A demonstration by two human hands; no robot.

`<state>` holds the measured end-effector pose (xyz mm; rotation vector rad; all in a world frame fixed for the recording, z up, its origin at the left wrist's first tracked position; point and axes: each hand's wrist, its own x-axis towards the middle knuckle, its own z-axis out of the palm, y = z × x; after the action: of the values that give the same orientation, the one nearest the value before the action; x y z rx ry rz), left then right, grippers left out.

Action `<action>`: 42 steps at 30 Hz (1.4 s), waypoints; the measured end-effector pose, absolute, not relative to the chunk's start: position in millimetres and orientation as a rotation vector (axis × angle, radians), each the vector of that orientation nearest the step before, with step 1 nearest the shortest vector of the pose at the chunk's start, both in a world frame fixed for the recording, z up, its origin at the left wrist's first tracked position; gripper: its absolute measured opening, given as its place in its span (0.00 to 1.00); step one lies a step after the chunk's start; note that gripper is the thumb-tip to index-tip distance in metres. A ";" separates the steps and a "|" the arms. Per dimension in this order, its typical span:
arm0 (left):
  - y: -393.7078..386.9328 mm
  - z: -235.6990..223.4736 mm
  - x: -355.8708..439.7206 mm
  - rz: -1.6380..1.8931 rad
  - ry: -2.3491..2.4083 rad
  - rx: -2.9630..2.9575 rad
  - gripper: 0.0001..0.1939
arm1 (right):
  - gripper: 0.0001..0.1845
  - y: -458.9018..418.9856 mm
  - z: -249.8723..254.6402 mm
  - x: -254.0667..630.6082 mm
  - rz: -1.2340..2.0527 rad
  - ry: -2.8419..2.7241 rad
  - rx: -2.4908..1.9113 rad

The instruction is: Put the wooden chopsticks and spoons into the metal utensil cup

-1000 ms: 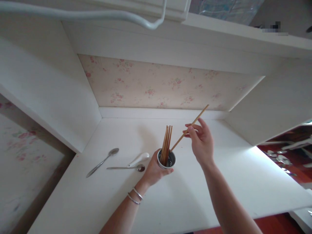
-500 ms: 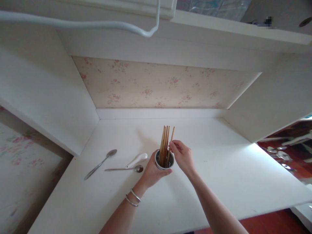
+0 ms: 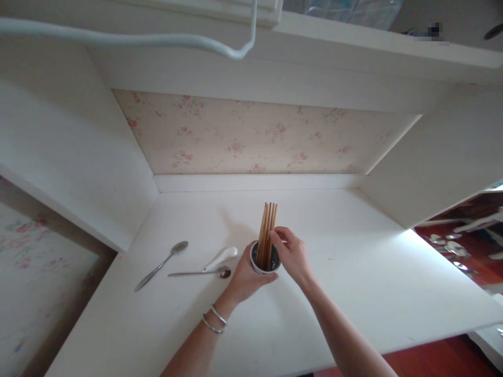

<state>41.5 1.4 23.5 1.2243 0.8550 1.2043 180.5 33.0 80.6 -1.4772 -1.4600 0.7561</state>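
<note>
My left hand (image 3: 245, 280) is wrapped round a small white cup (image 3: 265, 259) standing on the white desk (image 3: 353, 283). Several wooden chopsticks (image 3: 268, 230) stand upright in the cup, bunched together. My right hand (image 3: 291, 254) is at the cup's right rim, its fingertips pinched against the rightmost chopstick. Two silver bangles (image 3: 215, 319) sit on my left wrist.
Left of the cup lie a white ceramic spoon (image 3: 220, 257), a metal spoon (image 3: 198, 273) and a longer metal spoon (image 3: 159, 266). Floral wallpaper (image 3: 251, 136) backs the desk alcove; white side panels close it left and right. A white cable (image 3: 129, 37) hangs overhead.
A second ago my right hand held one chopstick slanted above the cup. That chopstick now stands in the cup with the others, and my right hand has come down to the rim.
</note>
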 end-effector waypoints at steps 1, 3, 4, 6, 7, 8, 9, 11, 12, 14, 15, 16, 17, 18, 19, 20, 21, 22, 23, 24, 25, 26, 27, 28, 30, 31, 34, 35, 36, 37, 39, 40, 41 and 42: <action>1.5 24.0 41.9 1.211 0.847 1.222 0.42 | 0.16 31.0 77.7 181.1 0.760 -1.447 -1.449; 1.8 24.9 43.0 1.224 0.843 1.216 0.41 | 0.19 25.4 68.4 183.3 0.763 -1.437 -1.361; 2.1 25.2 43.5 1.228 0.845 1.214 0.41 | 0.21 21.6 62.3 184.6 0.777 -1.444 -1.303; 2.4 25.5 44.2 1.229 0.847 1.228 0.38 | 0.27 12.6 48.3 186.8 0.864 -1.462 -1.192; 2.6 25.5 44.3 1.228 0.840 1.240 0.36 | 0.32 7.9 41.2 187.3 0.933 -1.472 -1.150; 2.6 25.4 44.2 1.227 0.826 1.248 0.35 | 0.38 3.4 34.6 187.1 1.013 -1.473 -1.121; 2.7 25.4 44.0 1.226 0.810 1.251 0.34 | 0.44 -0.4 28.7 186.2 1.094 -1.462 -1.100; 2.7 26.1 43.6 1.222 0.786 1.252 0.33 | 0.53 -5.4 19.5 183.1 1.222 -1.414 -1.063; 2.7 27.1 43.6 1.217 0.787 1.264 0.34 | 0.54 -6.5 16.2 181.3 1.251 -1.393 -1.039; 3.0 30.3 44.2 1.212 0.825 1.325 0.32 | 0.51 -6.3 11.5 178.0 1.241 -1.382 -1.000; 3.1 32.2 44.7 1.211 0.852 1.361 0.31 | 0.48 -5.7 9.8 176.8 1.214 -1.389 -0.989; 3.1 34.1 45.2 1.210 0.873 1.389 0.31 | 0.45 -4.9 8.4 176.0 1.189 -1.395 -0.984; 2.8 35.6 45.5 1.210 0.883 1.409 0.31 | 0.44 -4.3 7.2 175.5 1.170 -1.396 -0.981; 2.3 36.6 45.2 1.205 0.886 1.426 0.31 | 0.43 -3.8 6.1 175.3 1.159 -1.393 -0.979; 1.2 36.9 44.0 1.188 0.890 1.450 0.32 | 0.42 -3.6 5.2 175.4 1.152 -1.388 -0.979; -0.5 36.4 41.6 1.170 0.903 1.485 0.33 | 0.42 -3.6 4.6 175.6 1.149 -1.384 -0.978; -2.9 35.5 37.8 1.148 0.931 1.533 0.34 | 0.42 -3.7 4.4 176.0 1.149 -1.382 -0.975; -6.1 34.2 32.5 1.124 0.980 1.592 0.35 | 0.42 -3.7 4.6 176.5 1.152 -1.382 -0.970; -9.9 33.1 25.5 1.096 1.053 1.658 0.36 | 0.41 -3.7 5.2 177.2 1.158 -1.386 -0.965; -14.3 32.3 17.1 1.058 1.143 1.729 0.37 | 0.41 -3.6 6.1 177.9 1.168 -1.394 -0.962; -19.0 32.3 7.5 1.014 1.254 1.799 0.36 | 0.40 -3.4 7.2 178.7 1.176 -1.404 -0.962; -23.8 33.0 -3.2 0.952 1.364 1.877 0.33 | 0.40 -3.0 8.2 179.6 1.181 -1.414 -0.968; -28.4 34.3 -14.4 0.881 1.470 1.959 0.28 | 0.40 -2.5 9.0 180.6 1.184 -1.421 -0.976; -32.6 35.9 -25.8 0.805 1.563 2.034 0.22 | 0.41 -2.0 9.4 181.6 1.188 -1.425 -0.984; -39.3 38.4 -47.4 0.646 1.704 2.175 0.13 | 0.41 -0.7 9.1 183.7 1.197 -1.425 -0.996; -41.6 38.6 -56.8 0.563 1.765 2.232 0.12 | 0.42 -0.1 8.4 184.7 1.203 -1.429 -0.999; -44.4 34.0 -75.8 0.335 1.896 2.363 0.13 | 0.43 1.6 5.3 187.3 1.222 -1.446 -1.010; -44.2 31.4 -78.9 0.276 1.913 2.391 0.14 | 0.44 2.0 4.3 187.9 1.225 -1.450 -1.016; -43.5 28.9 -80.6 0.232 1.917 2.410 0.14 | 0.44 2.2 3.4 188.2 1.226 -1.453 -1.025; -42.4 26.8 -81.0 0.202 1.916 2.420 0.14 | 0.45 2.2 2.6 188.5 1.220 -1.455 -1.037; -39.7 24.8 -79.3 0.177 1.917 2.419 0.13 | 0.46 1.9 1.7 188.6 1.199 -1.467 -1.062; -38.5 24.9 -77.9 0.173 1.924 2.416 0.12 | 0.46 1.7 1.6 188.6 1.185 -1.475 -1.070; -37.4 25.6 -76.4 0.171 1.933 2.415 0.12 | 0.46 1.5 1.7 188.6 1.173 -1.482 -1.074; -36.8 26.6 -75.1 0.167 1.938 2.418 0.12 | 0.46 1.3 1.9 188.6 1.163 -1.488 -1.073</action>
<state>-75.1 -36.8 26.6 2.4184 1.9382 0.1672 188.6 1.3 1.9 -1.0726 -1.4882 1.1625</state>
